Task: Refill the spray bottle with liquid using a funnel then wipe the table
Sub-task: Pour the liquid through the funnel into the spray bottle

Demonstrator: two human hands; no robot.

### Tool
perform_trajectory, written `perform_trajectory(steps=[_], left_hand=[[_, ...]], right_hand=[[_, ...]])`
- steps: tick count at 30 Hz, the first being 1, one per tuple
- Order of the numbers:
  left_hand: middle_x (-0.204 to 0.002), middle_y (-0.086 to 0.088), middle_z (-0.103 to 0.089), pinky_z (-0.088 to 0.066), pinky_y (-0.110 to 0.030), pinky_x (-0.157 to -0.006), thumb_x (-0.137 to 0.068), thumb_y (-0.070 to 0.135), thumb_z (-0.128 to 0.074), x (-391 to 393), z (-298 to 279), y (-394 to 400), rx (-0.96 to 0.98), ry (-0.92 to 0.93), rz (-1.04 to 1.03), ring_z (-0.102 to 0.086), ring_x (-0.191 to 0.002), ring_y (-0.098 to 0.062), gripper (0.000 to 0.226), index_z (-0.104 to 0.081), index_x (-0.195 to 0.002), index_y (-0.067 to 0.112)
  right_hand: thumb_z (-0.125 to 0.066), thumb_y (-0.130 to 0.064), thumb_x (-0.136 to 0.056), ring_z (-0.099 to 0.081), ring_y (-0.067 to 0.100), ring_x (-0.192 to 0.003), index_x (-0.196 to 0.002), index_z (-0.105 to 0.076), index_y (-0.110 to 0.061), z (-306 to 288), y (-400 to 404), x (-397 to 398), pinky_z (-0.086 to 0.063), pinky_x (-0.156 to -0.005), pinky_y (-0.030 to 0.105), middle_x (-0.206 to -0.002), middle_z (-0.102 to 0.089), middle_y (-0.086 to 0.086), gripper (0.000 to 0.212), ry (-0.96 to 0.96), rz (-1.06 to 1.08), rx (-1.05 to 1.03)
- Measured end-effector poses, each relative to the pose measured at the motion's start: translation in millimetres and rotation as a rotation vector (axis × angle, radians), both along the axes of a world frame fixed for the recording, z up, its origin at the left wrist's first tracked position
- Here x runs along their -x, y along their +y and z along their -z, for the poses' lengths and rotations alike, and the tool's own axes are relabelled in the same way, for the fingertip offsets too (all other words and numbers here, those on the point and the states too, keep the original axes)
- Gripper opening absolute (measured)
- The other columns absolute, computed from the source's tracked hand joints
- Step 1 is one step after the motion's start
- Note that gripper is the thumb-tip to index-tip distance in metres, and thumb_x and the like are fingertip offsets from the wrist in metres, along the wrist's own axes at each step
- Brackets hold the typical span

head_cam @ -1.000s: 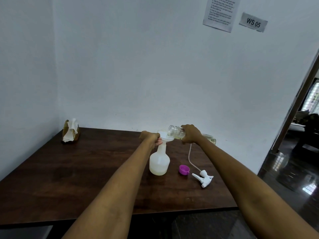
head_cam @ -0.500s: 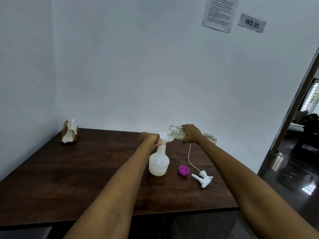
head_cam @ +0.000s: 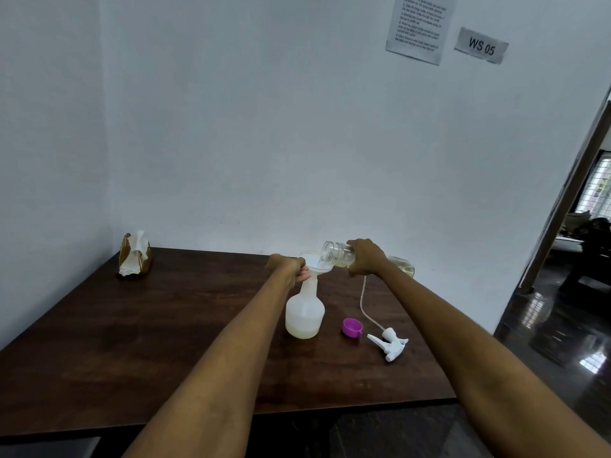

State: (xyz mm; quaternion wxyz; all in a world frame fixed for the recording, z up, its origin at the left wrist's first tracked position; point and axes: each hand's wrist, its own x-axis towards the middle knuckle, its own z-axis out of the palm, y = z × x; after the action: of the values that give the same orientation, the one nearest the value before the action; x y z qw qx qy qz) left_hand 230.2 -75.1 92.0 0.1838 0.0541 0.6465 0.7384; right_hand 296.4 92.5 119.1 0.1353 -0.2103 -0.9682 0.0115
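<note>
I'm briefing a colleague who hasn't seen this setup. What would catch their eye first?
Mid-table, the right hand tips a clear bottle into a white funnel set in the spray bottle, which the left hand steadies at the neck. Right of it lie a purple cap and the detached trigger sprayer.

a numbered workstation in an office-like room: bare white walls, a "ws 05" label beside a printed instruction sheet, a plain dark wooden table, polished floor past the doorway.
</note>
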Motion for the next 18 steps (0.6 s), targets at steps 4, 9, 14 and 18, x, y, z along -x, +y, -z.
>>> perform_trajectory(steps=[4,9,14,18], left_hand=[[-0.061,-0.013,-0.051,-0.048,-0.018,-0.033,-0.086,-0.011,-0.055,0.8,-1.4,0.0,-0.005,-0.019,0.015,-0.05,-0.05,-0.015,0.007,-0.057,-0.082,-0.007],[-0.061,-0.013,-0.052,-0.055,-0.021,-0.044,-0.086,-0.011,-0.055,2.4,1.8,2.8,0.007,-0.006,0.012,-0.052,-0.05,-0.014,0.022,-0.059,-0.106,-0.016],[-0.061,-0.012,-0.053,-0.057,-0.023,-0.05,-0.085,-0.009,-0.057,3.1,2.9,3.4,0.017,-0.007,0.007,-0.052,-0.05,-0.014,0.022,-0.06,-0.105,-0.018],[-0.06,-0.012,-0.052,-0.054,-0.022,-0.044,-0.086,-0.009,-0.056,4.4,2.7,4.2,0.009,-0.009,0.007,-0.051,-0.049,-0.014,0.021,-0.06,-0.105,-0.017]], right_hand=[[-0.076,-0.015,-0.065,-0.057,0.029,-0.108,-0.109,-0.058,-0.004,-0.9,0.0,-1.3,-0.038,-0.073,0.029,-0.115,-0.062,0.012,0.049,-0.005,0.005,-0.002],[-0.076,-0.014,-0.065,-0.057,0.029,-0.107,-0.106,-0.058,-0.003,0.7,1.7,-2.8,-0.037,-0.072,0.028,-0.113,-0.063,0.012,0.046,0.001,0.008,0.004],[-0.076,-0.014,-0.064,-0.057,0.03,-0.106,-0.106,-0.058,-0.003,-0.9,1.8,-2.7,-0.035,-0.071,0.028,-0.111,-0.063,0.013,0.046,0.005,0.011,0.001],[-0.076,-0.014,-0.065,-0.057,0.029,-0.107,-0.109,-0.058,-0.003,-1.6,1.0,-2.2,-0.036,-0.072,0.028,-0.113,-0.063,0.012,0.048,0.005,0.014,-0.006]])
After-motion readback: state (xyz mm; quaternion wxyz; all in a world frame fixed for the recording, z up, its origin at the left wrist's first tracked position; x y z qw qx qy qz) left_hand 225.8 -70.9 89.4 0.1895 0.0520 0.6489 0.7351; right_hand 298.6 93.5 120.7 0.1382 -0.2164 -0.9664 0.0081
